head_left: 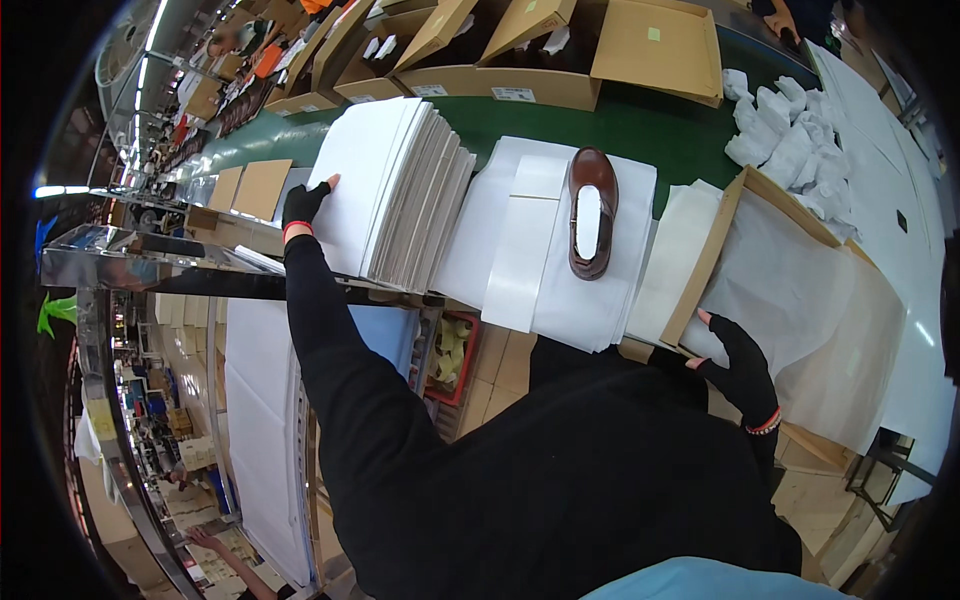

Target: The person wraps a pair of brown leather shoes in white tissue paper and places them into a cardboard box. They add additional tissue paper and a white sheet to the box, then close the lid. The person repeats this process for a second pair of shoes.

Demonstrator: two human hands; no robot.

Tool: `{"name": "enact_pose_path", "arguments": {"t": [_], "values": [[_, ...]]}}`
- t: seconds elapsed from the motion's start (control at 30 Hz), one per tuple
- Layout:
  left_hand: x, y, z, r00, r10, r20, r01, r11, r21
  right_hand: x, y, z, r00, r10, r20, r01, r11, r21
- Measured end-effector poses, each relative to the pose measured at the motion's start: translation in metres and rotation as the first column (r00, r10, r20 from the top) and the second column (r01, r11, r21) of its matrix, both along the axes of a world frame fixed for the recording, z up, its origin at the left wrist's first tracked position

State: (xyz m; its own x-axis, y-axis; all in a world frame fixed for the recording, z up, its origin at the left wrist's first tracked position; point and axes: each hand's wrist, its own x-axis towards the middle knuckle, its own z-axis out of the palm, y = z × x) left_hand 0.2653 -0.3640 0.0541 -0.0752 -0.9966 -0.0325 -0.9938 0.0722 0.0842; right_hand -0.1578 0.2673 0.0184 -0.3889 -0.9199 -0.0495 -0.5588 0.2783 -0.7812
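My left hand (308,203), in a black fingerless glove, lies with fingers apart on the left side of a tall stack of white sheets (365,180). My right hand (738,365), gloved the same way, grips the near edge of an open cardboard box (705,260), close to its left corner. Translucent tissue paper (775,280) lines this box and spills over its right side. Between my hands, a single brown leather shoe (593,165) with white filling in its opening rests on flat white paper (625,230). A folded white strip (525,235) lies left of the shoe.
Open cardboard boxes (545,85) stand in a row along the far side of the green table (660,125). Crumpled white paper (790,135) is heaped at the far right. Metal framing (165,265) runs at the left. Below the table edge sits a red bin (453,355).
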Motion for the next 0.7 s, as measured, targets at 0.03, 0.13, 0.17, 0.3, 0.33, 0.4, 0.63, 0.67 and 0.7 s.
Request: {"name": "enact_pose_path", "arguments": {"t": [0.03,0.13,0.17,0.3,0.33,0.4,0.63,0.67,0.7], "values": [[-0.001,0.006,-0.001,0.998,-0.003,0.056,0.012,0.987,-0.158,-0.001,0.001,-0.001,1.000,0.003,-0.006,-0.003,1.000,-0.002],[-0.007,0.027,0.011,0.976,0.019,0.217,0.127,0.760,-0.637,-0.006,0.006,-0.003,0.999,0.017,-0.032,-0.017,1.000,0.002],[-0.011,0.032,0.025,0.996,-0.054,0.075,0.091,0.698,-0.710,-0.008,0.009,-0.003,0.999,0.016,-0.048,-0.016,1.000,0.009],[-0.044,0.057,0.079,0.430,-0.410,-0.804,0.051,0.900,-0.432,-0.015,0.018,0.001,0.998,-0.047,-0.049,0.046,0.999,-0.008],[-0.020,0.043,0.067,0.714,-0.528,-0.459,0.240,0.801,-0.549,-0.018,0.021,-0.001,0.998,-0.054,-0.032,0.053,0.998,-0.032],[0.050,0.011,0.043,0.746,-0.479,0.463,0.662,0.605,-0.442,-0.025,0.027,-0.005,1.000,-0.010,-0.029,0.008,0.997,-0.072],[-0.185,0.219,0.086,0.220,-0.339,-0.915,0.564,0.809,-0.165,-0.053,0.084,-0.004,0.927,-0.303,-0.222,0.284,0.952,-0.114],[-0.217,0.253,0.088,0.227,-0.318,-0.921,0.620,0.776,-0.115,-0.059,0.094,-0.003,0.903,-0.371,-0.218,0.348,0.927,-0.140],[-0.253,0.284,0.087,0.234,-0.295,-0.926,0.679,0.731,-0.061,-0.067,0.107,-0.003,0.856,-0.417,-0.306,0.379,0.908,-0.175]]}}
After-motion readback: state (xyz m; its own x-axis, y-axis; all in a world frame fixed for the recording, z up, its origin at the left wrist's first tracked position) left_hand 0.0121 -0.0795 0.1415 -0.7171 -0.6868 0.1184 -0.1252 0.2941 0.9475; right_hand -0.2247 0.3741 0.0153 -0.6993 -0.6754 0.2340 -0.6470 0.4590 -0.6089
